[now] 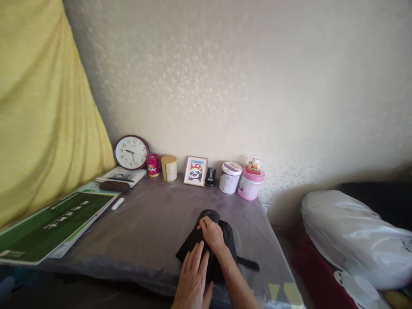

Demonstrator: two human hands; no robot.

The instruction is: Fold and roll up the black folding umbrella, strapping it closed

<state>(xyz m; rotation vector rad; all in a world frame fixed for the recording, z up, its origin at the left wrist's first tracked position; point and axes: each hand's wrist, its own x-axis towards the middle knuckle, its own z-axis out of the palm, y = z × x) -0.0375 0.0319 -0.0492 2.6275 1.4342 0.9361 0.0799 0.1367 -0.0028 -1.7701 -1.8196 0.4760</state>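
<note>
A black fabric item [230,234], perhaps a folded bag or umbrella, lies on the table near its front edge, with a strap [247,262] trailing to the right. My left hand [193,272] rests on its near left part, fingers stretched out and lying flat. Above it, my right hand [210,231] is closed with curled fingers at the middle of the black fabric. What the right fingertips pinch is partly hidden. Both hands cover much of the item, so its exact shape cannot be made out.
Along the wall stand a clock [131,151], a magenta can [152,165], a yellow-lidded canister [169,168], a panda picture frame [195,171], a black device [210,177] and two tubs [230,179]. Green sheets [61,223] lie left. A white plastic bag [350,236] bulges at right.
</note>
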